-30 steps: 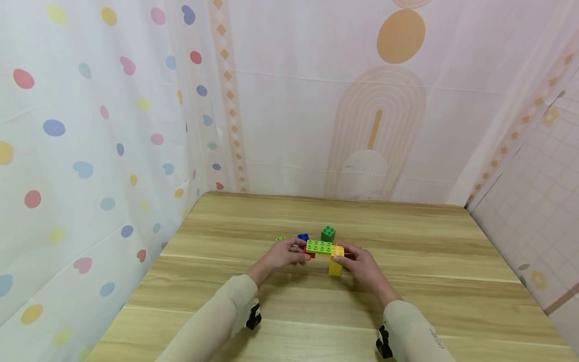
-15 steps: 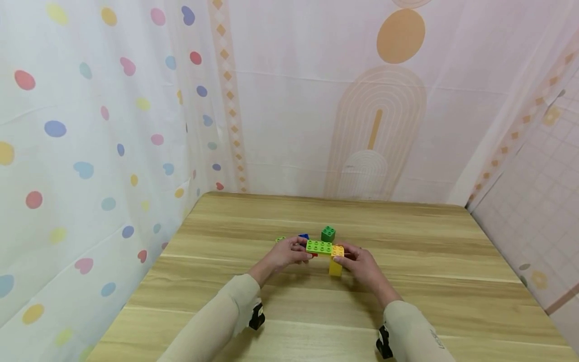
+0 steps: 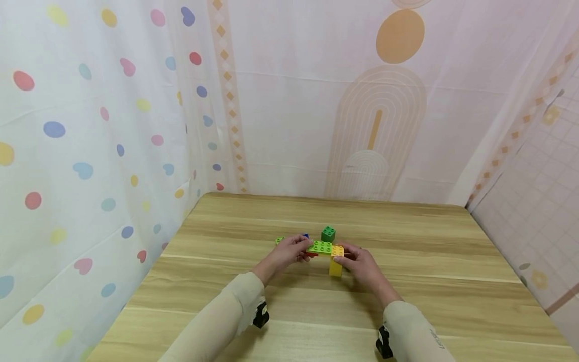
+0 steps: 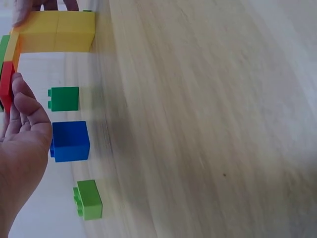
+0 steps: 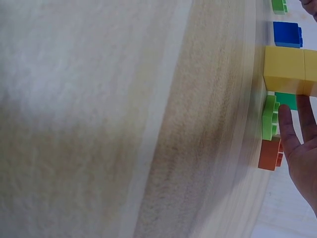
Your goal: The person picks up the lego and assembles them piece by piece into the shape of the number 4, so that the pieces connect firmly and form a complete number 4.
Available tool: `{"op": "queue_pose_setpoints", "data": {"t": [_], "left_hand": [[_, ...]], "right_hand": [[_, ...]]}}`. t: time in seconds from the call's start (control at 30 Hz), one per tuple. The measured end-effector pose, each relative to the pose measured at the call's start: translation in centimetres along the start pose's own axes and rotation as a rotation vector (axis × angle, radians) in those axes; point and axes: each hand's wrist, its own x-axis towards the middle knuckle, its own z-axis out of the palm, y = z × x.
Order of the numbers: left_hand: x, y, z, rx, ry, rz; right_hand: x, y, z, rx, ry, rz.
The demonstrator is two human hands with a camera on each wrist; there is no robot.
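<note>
A yellow two-brick tower (image 3: 335, 269) stands upright on the table, topped by an orange-yellow plate (image 3: 337, 250). My right hand (image 3: 362, 264) grips the top of this tower from the right, thumb in front and fingers behind. A light green studded plate (image 3: 322, 247) reaches left from the tower's top like a beam. Under its left end sits a red plate (image 4: 6, 84), clear of the table. My left hand (image 3: 285, 255) pinches that end, thumb on the green studs and fingers below at the red plate. Part of both plates is hidden by the left hand.
Behind the hands are a dark green brick (image 3: 327, 234), a blue brick (image 4: 71, 141) and a light green brick (image 4: 90, 200). Close to the right hand, another light green brick (image 5: 270, 118) and an orange brick (image 5: 270, 153) stand on the wooden table (image 3: 407, 221).
My left hand has moved slightly right and its thumb has come up onto the green plate's left end. The red plate has gone under the green one. My right hand stays put.
</note>
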Motion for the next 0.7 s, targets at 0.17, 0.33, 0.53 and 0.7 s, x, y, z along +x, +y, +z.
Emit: {"op": "queue_pose_setpoints", "data": {"t": [0.17, 0.33, 0.53, 0.7], "left_hand": [[0.05, 0.45, 0.23, -0.026, 0.019, -0.018], [0.26, 0.61, 0.25, -0.039, 0.022, -0.015], [0.33, 0.56, 0.31, -0.033, 0.024, -0.003], [0.14, 0.47, 0.19, -0.006, 0.004, -0.014]], "right_hand": [[0.02, -0.03, -0.05, 0.004, -0.004, -0.004], [-0.09, -0.22, -0.06, 0.003, -0.009, -0.015], [-0.15, -0.32, -0.06, -0.001, -0.006, -0.014], [-0.20, -0.26, -0.04, -0.010, -0.009, -0.012]]}}
